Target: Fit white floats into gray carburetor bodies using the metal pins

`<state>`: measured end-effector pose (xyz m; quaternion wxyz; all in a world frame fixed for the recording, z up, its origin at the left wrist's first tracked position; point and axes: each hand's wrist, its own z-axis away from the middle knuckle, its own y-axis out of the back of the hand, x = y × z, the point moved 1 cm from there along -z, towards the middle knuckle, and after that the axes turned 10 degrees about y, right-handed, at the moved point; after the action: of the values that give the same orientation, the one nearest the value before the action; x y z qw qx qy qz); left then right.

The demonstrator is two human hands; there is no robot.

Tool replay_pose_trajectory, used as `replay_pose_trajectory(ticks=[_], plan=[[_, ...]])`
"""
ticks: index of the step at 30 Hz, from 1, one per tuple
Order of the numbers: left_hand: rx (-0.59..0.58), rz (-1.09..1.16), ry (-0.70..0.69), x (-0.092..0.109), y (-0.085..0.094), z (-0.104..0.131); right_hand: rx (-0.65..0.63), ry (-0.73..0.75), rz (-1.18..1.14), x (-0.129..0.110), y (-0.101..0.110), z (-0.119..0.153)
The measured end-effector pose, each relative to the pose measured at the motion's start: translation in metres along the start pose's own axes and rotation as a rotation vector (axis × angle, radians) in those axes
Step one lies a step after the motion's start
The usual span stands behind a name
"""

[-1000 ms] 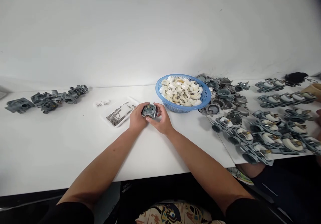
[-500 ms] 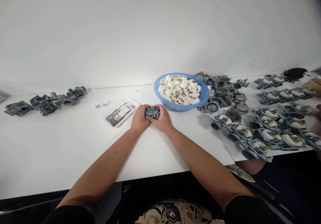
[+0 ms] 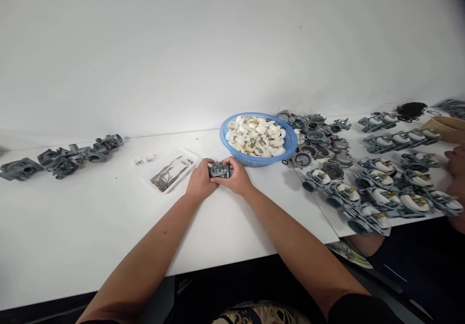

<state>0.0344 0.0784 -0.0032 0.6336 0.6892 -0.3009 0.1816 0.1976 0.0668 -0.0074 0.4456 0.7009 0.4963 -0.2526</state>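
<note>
Between my two hands is a grey metal carburetor body (image 3: 219, 169), held just over the white table (image 3: 225, 227). My left hand (image 3: 201, 181) is closed around its left side. On its right side my right hand (image 3: 238, 176) grips it, thumb along the near edge. Left of my hands lies a white tray (image 3: 147, 181) with thin metal pins (image 3: 165, 176) in it. Behind my right hand stands a blue basket (image 3: 250, 160) heaped with white plastic floats (image 3: 257, 132).
More carburetor bodies (image 3: 65, 162) lie at the left. Small white pieces (image 3: 144, 159) rest by the tray. Metal bowls (image 3: 332, 170) are piled right of the basket, beside rows of carburetors with floats (image 3: 385, 198). Another person's hand (image 3: 456, 162) is at the far right.
The view has shifted slightly, so the basket and the parts at the right appear lower and further left. Both hands still hold the carburetor body, and the other person's hand shows more.
</note>
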Motion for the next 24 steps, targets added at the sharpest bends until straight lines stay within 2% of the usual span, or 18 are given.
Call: replay_pose_trajectory(ticks=[5,11,14,17,21,24], plan=[[0.034,-0.016,0.036,0.0,0.005,-0.002,-0.023,0.047,-0.034,0.0,0.0,0.002],[-0.026,-0.003,0.096,0.001,0.005,-0.001,-0.038,0.022,-0.043,0.0,-0.004,0.006],[-0.019,0.002,0.069,0.003,0.007,0.0,-0.056,-0.004,-0.043,-0.001,-0.004,0.008],[-0.021,-0.05,0.052,0.004,0.008,0.001,-0.016,0.022,0.014,-0.013,-0.006,0.017],[-0.067,-0.131,0.1,0.003,0.009,0.001,0.146,0.211,0.106,-0.051,0.004,0.021],[-0.109,-0.161,0.128,0.003,0.01,0.003,0.201,0.425,0.239,-0.076,0.033,-0.003]])
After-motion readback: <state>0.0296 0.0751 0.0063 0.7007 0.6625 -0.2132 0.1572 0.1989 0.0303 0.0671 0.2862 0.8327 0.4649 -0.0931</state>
